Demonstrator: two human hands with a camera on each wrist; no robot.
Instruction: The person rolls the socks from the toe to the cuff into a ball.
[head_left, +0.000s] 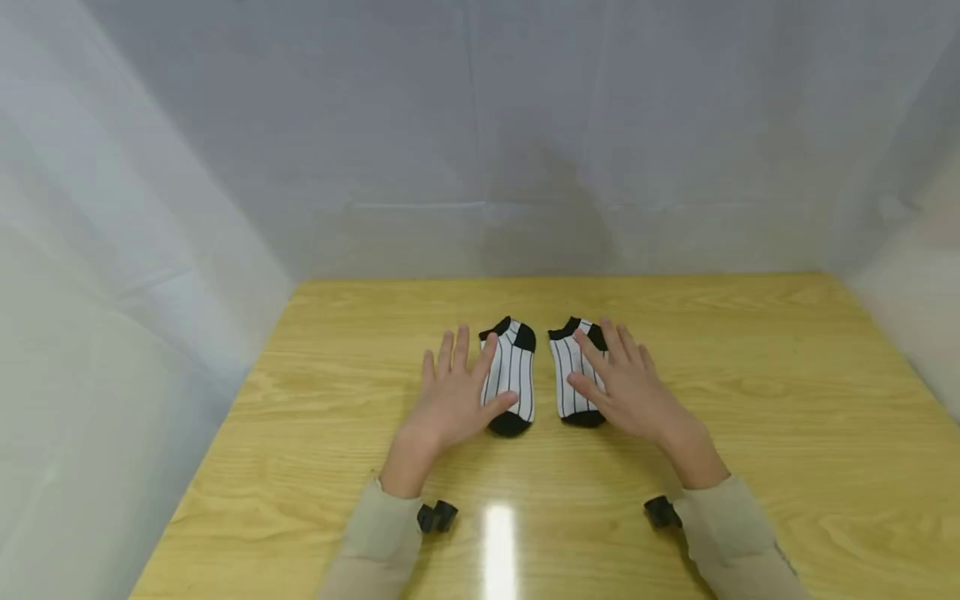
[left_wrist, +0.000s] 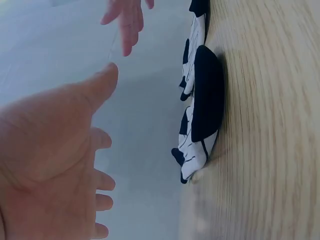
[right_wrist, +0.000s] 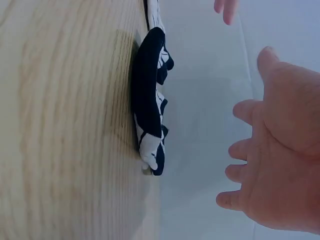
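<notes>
Two striped socks, left sock [head_left: 510,377] and right sock [head_left: 573,373], lie side by side, apart, on the wooden surface [head_left: 750,375]. Two hands: left hand [head_left: 453,398] and right hand [head_left: 630,385] hover above them, fingers spread, holding nothing.

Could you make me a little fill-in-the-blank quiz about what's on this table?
1. Two white socks with thin black ______ lie side by side: left sock, right sock.
2. Their toes and heels are coloured ______.
3. The light wooden table bears ______ socks.
4. The left hand and right hand hover with fingers ______.

Missing words: stripes; black; two; open
</notes>
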